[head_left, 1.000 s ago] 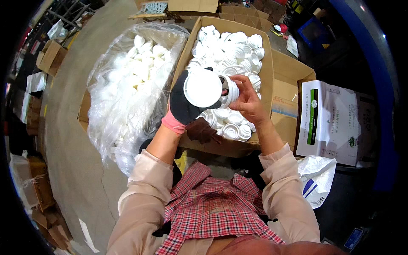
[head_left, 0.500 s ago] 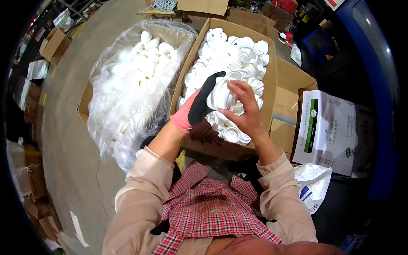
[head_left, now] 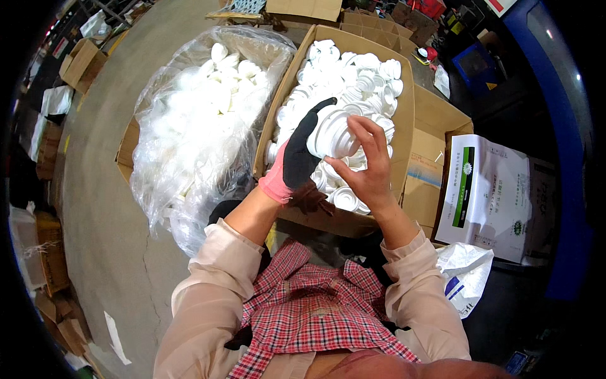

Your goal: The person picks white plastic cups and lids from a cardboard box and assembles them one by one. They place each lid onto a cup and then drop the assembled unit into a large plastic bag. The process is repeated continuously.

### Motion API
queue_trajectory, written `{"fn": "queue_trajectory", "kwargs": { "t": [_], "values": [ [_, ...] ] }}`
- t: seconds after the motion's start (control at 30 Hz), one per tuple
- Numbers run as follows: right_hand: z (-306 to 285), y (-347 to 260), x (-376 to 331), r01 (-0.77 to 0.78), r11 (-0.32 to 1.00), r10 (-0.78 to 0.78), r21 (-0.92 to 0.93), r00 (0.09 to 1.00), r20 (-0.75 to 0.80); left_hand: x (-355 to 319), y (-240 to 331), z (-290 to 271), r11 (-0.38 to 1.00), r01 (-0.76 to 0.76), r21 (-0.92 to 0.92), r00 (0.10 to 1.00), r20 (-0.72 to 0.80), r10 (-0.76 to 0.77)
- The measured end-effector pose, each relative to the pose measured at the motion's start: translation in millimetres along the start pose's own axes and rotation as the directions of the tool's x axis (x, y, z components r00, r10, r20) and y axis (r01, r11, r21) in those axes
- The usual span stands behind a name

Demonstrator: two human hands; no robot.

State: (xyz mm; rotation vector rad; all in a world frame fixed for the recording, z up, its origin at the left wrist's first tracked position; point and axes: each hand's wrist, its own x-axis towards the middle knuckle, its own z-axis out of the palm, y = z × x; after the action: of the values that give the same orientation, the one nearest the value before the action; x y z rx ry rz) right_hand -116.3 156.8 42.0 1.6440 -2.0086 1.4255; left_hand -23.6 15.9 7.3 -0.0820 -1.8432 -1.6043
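Observation:
Over a cardboard box, my left hand (head_left: 299,153), in a black and pink glove, is wrapped round a short stack of round white plastic lids (head_left: 329,134) with stepped rims. My bare right hand (head_left: 371,165) is curled at the stack's right end, thumb under and fingers over the rim of the end lid. Its fingertips appear to touch that rim. Below the hands, the cardboard box (head_left: 408,136) is filled with a heap of similar white lids (head_left: 365,79). A brown cloth-like scrap (head_left: 310,199) hangs by my left wrist at the box's near edge.
Left of the box stands a clear plastic bag (head_left: 158,120) full of white plastic parts (head_left: 196,114). To the right are a flattened carton (head_left: 429,158), a white printed box (head_left: 492,196) and a crumpled white bag (head_left: 466,275). Blue machinery (head_left: 555,95) curves along the far right.
My left hand has turned the stack slightly, so the ringed end lid shows more clearly. The right hand has shifted slightly, staying at the stack's end. The brown scrap has moved right.

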Motion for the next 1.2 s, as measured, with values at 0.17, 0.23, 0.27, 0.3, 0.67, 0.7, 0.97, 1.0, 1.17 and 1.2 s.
{"fn": "queue_trajectory", "kwargs": {
  "t": [0.17,0.23,0.27,0.3,0.67,0.7,0.97,1.0,1.17,1.2],
  "values": [
    [-1,0,-2,0.006,1.000,-0.006,-0.010,1.000,-0.003,3,15,3,0.997,0.052,-0.057,0.998,0.028,-0.051],
    [-2,-2,-1,0.004,1.000,-0.004,-0.009,1.000,-0.002,4,21,4,0.985,0.089,-0.150,0.996,0.032,-0.085],
    [-2,-3,-1,0.003,1.000,-0.003,-0.008,1.000,-0.002,3,23,4,0.975,0.121,-0.186,0.993,0.035,-0.117],
    [-1,-2,-2,-0.004,1.000,0.004,0.005,1.000,0.002,3,24,5,0.963,0.153,-0.220,0.988,0.037,-0.148],
    [1,17,-3,-0.500,0.720,0.580,0.481,0.814,-0.022,0,19,30,0.891,0.365,-0.271,0.930,0.076,-0.359],
    [5,18,-1,-0.499,0.727,0.601,0.473,0.794,-0.086,-2,13,35,0.873,0.399,-0.281,0.914,0.051,-0.402],
    [4,47,-3,-0.496,0.802,0.569,0.332,0.803,-0.178,-27,-20,51,0.880,0.429,0.205,0.900,-0.177,-0.397],
    [2,54,-3,-0.555,0.757,0.602,0.345,0.798,-0.038,-18,-21,44,0.871,0.490,-0.015,0.863,-0.128,-0.488],
    [-4,45,-6,-0.309,0.913,0.227,0.266,0.927,0.298,-20,4,8,0.887,0.446,0.119,0.878,0.132,-0.459],
    [-8,45,-8,-0.270,0.934,0.181,0.234,0.923,0.341,-25,-6,0,0.892,0.367,0.264,0.888,0.185,-0.421]
  ]
}}
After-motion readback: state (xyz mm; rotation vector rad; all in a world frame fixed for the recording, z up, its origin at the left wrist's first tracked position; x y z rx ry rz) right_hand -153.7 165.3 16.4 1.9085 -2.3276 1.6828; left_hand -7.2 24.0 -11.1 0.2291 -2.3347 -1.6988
